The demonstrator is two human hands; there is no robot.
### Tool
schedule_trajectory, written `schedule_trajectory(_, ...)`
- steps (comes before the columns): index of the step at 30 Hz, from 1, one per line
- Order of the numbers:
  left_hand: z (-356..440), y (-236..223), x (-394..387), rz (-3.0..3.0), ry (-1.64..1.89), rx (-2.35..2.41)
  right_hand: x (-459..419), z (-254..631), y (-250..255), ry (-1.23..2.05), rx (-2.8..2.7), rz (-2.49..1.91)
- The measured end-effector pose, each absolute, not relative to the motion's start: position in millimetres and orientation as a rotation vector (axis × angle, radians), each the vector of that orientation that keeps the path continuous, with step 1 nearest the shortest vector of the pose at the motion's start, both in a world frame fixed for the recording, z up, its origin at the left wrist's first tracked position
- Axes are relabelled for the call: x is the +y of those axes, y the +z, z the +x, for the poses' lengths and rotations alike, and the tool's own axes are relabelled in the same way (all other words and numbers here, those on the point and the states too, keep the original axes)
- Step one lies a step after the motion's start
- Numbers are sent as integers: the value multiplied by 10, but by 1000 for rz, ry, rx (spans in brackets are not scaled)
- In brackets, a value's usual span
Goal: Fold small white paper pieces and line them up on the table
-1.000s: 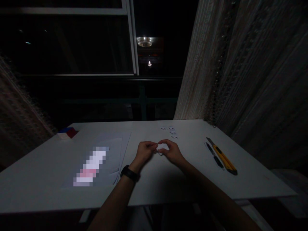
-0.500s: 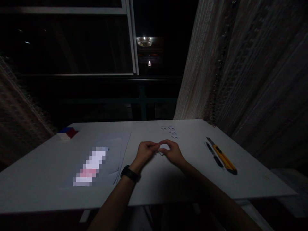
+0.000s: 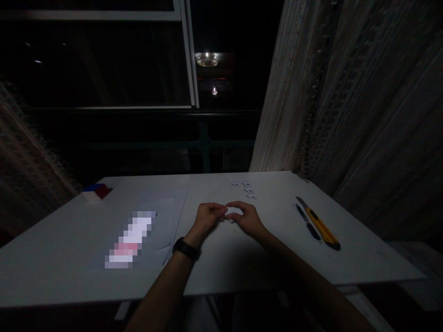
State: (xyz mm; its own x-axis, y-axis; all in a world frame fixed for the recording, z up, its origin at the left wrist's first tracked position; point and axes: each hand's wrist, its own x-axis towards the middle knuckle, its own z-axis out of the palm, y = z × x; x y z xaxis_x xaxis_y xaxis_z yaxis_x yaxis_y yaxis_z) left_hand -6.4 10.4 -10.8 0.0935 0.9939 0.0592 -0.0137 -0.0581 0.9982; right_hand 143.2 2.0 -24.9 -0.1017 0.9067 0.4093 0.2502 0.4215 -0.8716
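My left hand and my right hand meet over the middle of the table, fingertips closed together in pinches. Between them is a small white paper piece, partly covered by the fingers, so its full outline is hidden. Just beyond my right hand lie several small white jigsaw-like pieces with dark edges. A black watch or band circles my left wrist.
On the right lie a yellow utility knife with its blade out and a dark pen. White paper sheets carry a bright, pixelated phone-shaped object on the left. A coloured cube sits at the table's far left.
Both hands stay almost in place, with the fingertips shifted very slightly around the small white piece. The view has moved a little; the objects on the table lie as before.
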Motion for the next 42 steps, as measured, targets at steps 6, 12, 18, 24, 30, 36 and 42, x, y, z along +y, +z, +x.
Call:
schedule_trajectory(6,-76,-127,109,1217,1130,1004,40,1472,-240,761,-1592,-1039)
schedule_trajectory(12,-90,-125,113,1197,1091,943,94,1513,-273,771,-1571,-1051)
schedule_trajectory(18,-64,-139,115,1219,1075,1017,81,1503,-275,787,-1604,-1036)
schedule_trajectory(24,-59,-170,134,1145,1080,1047,77,1501,-285,743,-1675,-1037)
schedule_trajectory(30,-89,-157,147,1063,1158,1058,43,1471,-280,377,-1714,-1026)
schedule_trajectory(36,-96,-140,145,1049,1155,1010,10,1427,-309,194,-1776,-1073)
schedule_trajectory(42,-90,-171,143,1019,1139,977,-8,1420,-310,179,-1798,-1042)
